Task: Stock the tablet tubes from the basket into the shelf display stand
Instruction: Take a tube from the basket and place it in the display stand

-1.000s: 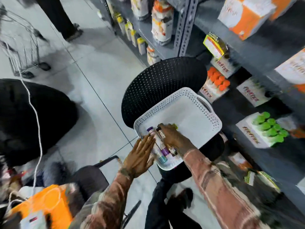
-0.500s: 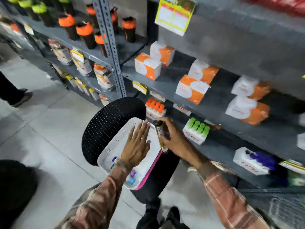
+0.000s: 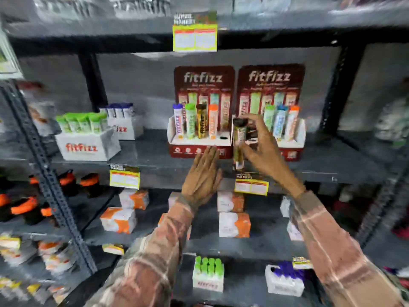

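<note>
Grey metal shelf (image 3: 143,156) carries two red display stands side by side near its front edge. In the left display stand (image 3: 200,149), four tubes stand upright, with one open hole at its right end. The right hand (image 3: 262,149) is clamped on a dark-capped tablet tube (image 3: 239,138), upright before the gap between stands. The left hand (image 3: 202,176) is flat, fingers together, over the shelf's front edge.
</note>
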